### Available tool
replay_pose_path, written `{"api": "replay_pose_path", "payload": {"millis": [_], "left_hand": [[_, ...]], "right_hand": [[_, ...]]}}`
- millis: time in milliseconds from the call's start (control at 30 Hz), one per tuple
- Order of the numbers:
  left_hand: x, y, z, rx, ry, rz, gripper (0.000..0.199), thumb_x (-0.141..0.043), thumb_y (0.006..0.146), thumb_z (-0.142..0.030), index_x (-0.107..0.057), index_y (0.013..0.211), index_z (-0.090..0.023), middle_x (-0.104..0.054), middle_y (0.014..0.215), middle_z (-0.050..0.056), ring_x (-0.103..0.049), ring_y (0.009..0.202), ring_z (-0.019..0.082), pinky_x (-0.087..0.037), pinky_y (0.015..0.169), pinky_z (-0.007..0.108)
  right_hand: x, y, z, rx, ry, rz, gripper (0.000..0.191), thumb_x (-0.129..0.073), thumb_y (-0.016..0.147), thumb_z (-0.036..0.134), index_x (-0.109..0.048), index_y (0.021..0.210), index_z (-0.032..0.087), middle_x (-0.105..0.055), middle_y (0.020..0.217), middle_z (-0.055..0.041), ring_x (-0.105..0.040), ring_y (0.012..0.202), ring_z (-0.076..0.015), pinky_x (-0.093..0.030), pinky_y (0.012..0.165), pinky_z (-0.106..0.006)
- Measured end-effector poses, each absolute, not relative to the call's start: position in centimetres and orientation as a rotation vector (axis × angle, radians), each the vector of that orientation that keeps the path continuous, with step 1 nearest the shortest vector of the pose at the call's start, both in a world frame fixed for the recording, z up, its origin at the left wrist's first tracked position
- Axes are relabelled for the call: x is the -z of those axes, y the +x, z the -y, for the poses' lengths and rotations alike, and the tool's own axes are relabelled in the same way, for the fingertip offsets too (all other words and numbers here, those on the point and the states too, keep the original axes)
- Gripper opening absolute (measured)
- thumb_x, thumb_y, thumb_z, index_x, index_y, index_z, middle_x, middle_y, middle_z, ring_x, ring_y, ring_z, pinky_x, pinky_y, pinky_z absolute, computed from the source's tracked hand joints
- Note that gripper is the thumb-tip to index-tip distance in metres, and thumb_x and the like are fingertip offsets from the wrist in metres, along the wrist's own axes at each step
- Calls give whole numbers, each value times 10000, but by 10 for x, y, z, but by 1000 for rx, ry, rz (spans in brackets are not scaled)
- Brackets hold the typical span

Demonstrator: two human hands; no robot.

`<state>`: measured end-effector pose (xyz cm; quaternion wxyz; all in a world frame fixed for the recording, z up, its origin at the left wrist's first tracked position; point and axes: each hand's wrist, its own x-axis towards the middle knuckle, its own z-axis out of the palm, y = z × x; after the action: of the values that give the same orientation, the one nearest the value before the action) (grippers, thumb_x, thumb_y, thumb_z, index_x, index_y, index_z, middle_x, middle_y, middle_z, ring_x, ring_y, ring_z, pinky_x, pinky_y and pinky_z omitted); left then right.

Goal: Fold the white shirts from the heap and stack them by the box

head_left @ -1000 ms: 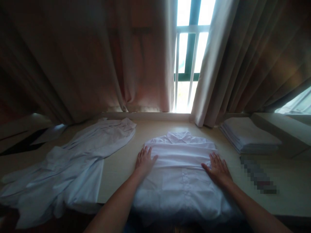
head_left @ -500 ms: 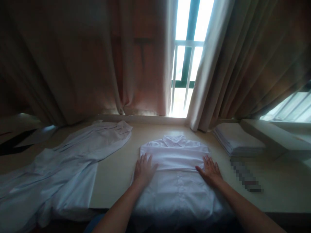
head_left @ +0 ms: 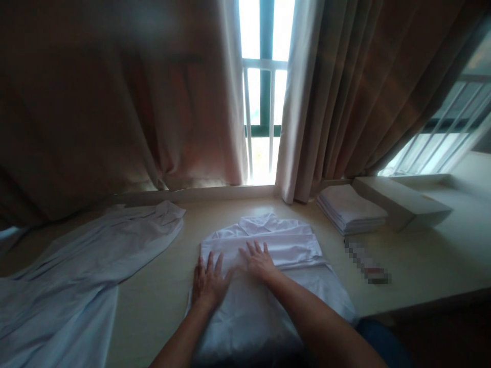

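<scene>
- Shirt (head_left: 249, 312): smooth, white, creased; lower end blurred to me.
- Left hand (head_left: 210, 287), right hand (head_left: 261, 265): fingers (head_left: 210, 264) spread apart on it.
- Pixelated object (head_left: 366, 261): unreadable to me.

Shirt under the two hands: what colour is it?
The shirt is white; head view shows it.

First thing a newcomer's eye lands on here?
Probably the bright window glaring between dark curtains at top centre. Next, the white collared shirt spread on the pale table at bottom centre, with two bare forearms reaching over it. Then the neat folded white stack at right, near the curtains.
</scene>
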<state>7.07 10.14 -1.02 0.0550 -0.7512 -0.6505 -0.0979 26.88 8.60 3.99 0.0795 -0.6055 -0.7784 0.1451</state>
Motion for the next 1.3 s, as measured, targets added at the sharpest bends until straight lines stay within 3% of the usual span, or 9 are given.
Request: {"api": "replay_pose_path", "payload": {"millis": [333,500,633,1300], "left_hand": [[17,67,-104,272,-2298,1951,752,-340,842,-675,-299,1478,-275,-222,1570,53,-59,1438,367,-84,1140,482],[19,68,-105,295,-2309,1899,740,-375,853,-633,-299,1477,-243,-185,1574,103,-55,1434,378,-83,1128,497],[16,69,-104,290,-2302,1928,755,-391,841,-646,-304,1474,-244,-159,1576,127,-73,1431,382,-95,1120,497],[20,69,-109,301,-2342,2020,776,-337,833,-685,-314,1471,-243,-156,1579,116,-52,1441,361,-93,1122,503]], "right_hand": [[-15,420,-55,-298,-2245,2107,781,-170,884,726,-169,1516,266,-98,1588,-46,9,1451,-261,59,1135,-492],[-6,472,-33,-232,-2310,2043,745,-174,906,686,-188,1513,255,-137,1582,-34,-37,1450,-254,31,1139,-494],[4,479,-25,-137,-2269,1940,696,-164,934,640,-227,1504,246,-162,1577,-30,-64,1448,-220,-22,1147,-462],[7,479,-24,-129,-2253,1884,641,-219,948,605,-261,1492,269,-180,1574,-23,-71,1447,-207,0,1146,-456]]}}
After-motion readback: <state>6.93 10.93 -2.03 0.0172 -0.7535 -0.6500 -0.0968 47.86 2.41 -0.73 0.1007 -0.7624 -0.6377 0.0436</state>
